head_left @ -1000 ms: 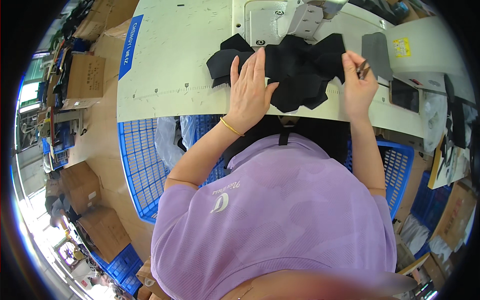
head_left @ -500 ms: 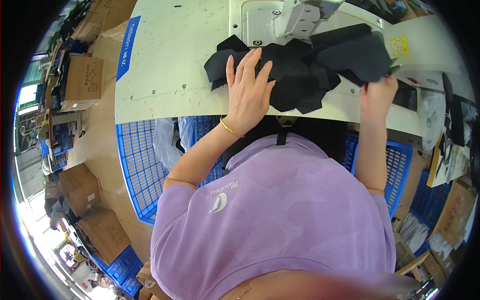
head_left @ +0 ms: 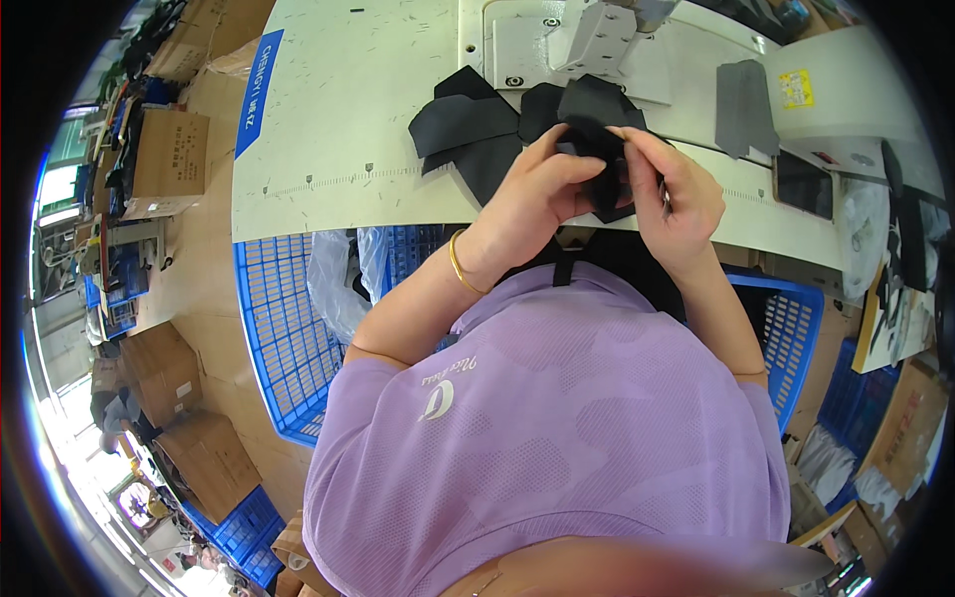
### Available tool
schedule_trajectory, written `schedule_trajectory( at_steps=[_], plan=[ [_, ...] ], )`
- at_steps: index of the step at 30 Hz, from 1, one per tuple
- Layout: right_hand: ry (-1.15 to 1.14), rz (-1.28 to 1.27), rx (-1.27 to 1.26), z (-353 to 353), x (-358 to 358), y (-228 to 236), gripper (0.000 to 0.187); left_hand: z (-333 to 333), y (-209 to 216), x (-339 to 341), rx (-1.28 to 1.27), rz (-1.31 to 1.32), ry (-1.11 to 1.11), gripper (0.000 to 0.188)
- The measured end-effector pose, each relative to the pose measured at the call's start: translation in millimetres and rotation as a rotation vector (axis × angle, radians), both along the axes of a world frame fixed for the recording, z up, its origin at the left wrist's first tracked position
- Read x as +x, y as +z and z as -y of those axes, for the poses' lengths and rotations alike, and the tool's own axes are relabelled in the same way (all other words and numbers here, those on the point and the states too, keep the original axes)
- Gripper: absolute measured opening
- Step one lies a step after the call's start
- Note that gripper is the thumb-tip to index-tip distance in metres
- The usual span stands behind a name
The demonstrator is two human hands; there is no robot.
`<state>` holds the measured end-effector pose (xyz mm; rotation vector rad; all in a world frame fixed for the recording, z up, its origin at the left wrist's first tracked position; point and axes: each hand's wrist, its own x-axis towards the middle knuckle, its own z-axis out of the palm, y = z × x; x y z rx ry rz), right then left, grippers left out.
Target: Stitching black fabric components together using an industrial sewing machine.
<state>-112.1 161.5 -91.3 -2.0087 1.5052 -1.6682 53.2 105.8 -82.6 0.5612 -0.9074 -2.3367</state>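
Both my hands meet in front of the sewing machine (head_left: pixel 597 40), just above the table's near edge. Between them is a bunched piece of black fabric (head_left: pixel 603 184). My left hand (head_left: pixel 537 199) closes on it with thumb and bent fingers, a gold bangle at the wrist. My right hand (head_left: pixel 678 194) pinches the fabric's upper right edge between thumb and forefinger. Cut black fabric pieces (head_left: pixel 466 124) lie overlapping left of my hands. More black pieces (head_left: pixel 592 98) show behind my fingers, partly hidden. A dark grey fabric piece (head_left: pixel 744 104) lies apart at the right.
The pale machine table (head_left: pixel 338 119) carries a ruler scale along its front and scattered thread bits. Blue plastic baskets (head_left: pixel 284 338) (head_left: pixel 793 328) stand below its edge on both sides, the left one with clear plastic bags. Cardboard boxes (head_left: pixel 164 164) stand on the floor at left.
My right hand has come in from the right to meet my left. My left hand has risen from lying spread on the pieces and closed on fabric. The dark grey piece at right is now uncovered.
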Motion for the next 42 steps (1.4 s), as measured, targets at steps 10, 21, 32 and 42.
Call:
schedule_trajectory(
  at_steps=[10, 21, 32, 42],
  plan=[
    [0.036, -0.448, -0.183, 6, 0, -6, 0.048, -7, -9, 3, 0.007, 0.060, 0.193, 0.032],
    [-0.439, 0.380, 0.076, 7, -36, 4, 0.018, -7, -31, 10, -0.390, 0.294, 0.273, 0.030],
    [-0.219, 0.915, 0.345, 17, -58, -4, 0.025, -2, -34, 4, -0.817, 0.553, 0.536, 0.038],
    [0.034, 0.354, 0.570, 15, -25, 4, 0.023, 20, -31, -7, -0.671, 0.525, 0.329, 0.018]
  ],
)
